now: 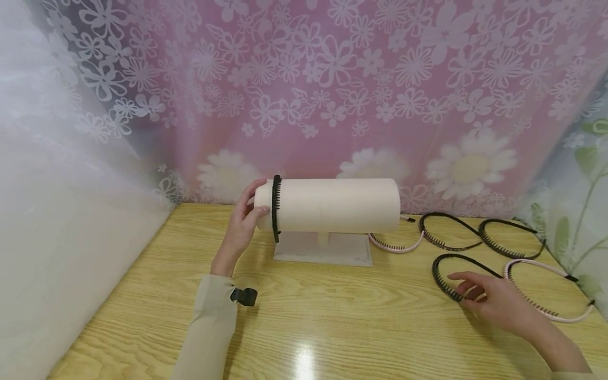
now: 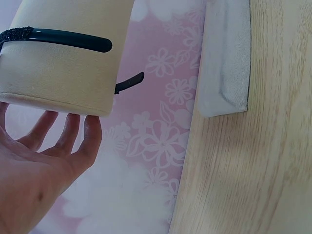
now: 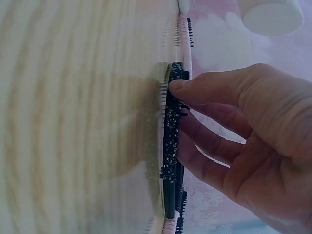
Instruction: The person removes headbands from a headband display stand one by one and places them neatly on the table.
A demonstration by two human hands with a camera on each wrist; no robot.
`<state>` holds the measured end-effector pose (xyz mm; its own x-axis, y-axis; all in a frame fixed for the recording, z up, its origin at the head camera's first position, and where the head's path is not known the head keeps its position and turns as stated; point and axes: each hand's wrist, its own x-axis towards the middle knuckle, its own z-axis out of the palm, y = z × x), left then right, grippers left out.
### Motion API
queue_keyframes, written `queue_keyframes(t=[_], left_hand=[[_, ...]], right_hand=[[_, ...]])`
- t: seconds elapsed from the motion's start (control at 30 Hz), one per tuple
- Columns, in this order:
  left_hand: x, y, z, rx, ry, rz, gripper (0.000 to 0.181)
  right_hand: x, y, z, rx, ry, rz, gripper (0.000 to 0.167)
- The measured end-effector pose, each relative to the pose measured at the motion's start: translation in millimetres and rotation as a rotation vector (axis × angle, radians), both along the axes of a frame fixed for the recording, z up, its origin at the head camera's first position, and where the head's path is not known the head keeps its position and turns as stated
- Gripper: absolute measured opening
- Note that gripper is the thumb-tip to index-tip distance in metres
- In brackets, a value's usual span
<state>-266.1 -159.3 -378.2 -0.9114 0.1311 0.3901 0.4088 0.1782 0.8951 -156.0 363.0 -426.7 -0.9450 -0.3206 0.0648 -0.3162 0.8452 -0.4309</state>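
A cream padded roll [image 1: 339, 206] lies level on a headband display stand whose flat grey base [image 1: 332, 253] rests on the table. Around its left end sits a black toothed headband [image 1: 276, 208], its smooth tips reaching past the roll in the left wrist view. My left hand [image 1: 239, 227] holds that left end, thumb in front and fingers behind. At the right, my right hand [image 1: 501, 306] pinches a black headband [image 3: 170, 136] with sparkly stones, thumb on one side and fingers on the other. That band is low at the tabletop.
Beyond my right hand lie more headbands: a pink one [image 1: 527, 260], a black one [image 1: 494, 245], a dark patterned one [image 1: 423, 227], and another pink one [image 1: 399, 249] partly behind the roll. A flowered curtain [image 1: 304, 105] hangs behind the wooden table [image 1: 332, 316].
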Motion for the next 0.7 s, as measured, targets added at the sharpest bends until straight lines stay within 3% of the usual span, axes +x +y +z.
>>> queue_keyframes(t=[0.43, 0.7], left_hand=[[0.2, 0.4, 0.6, 0.000, -0.001, -0.003, 0.057], [0.6, 0.3, 0.6, -0.011, -0.010, 0.008, 0.057]], right_hand=[[0.4, 4.8, -2.3, 0.024, 0.010, 0.013, 0.049], [2.6, 2.6, -1.1, -0.019, 0.014, 0.009, 0.045]])
